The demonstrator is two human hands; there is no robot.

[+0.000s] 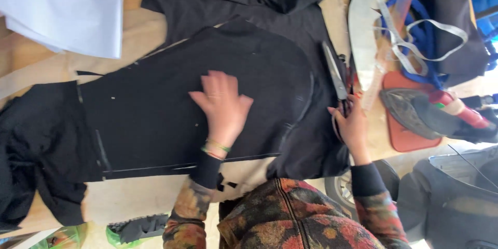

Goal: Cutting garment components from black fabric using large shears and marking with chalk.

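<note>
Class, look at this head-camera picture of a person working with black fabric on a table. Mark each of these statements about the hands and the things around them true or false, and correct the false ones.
1. The left hand lies flat on the black fabric. True.
2. The right hand holds a pencil. False: it grips the scissors.
3. The scissors lie left of the flat hand. False: they are to its right.
4. An iron rests on a red pad. True.
5. White paper lies at the upper left. True.
</note>
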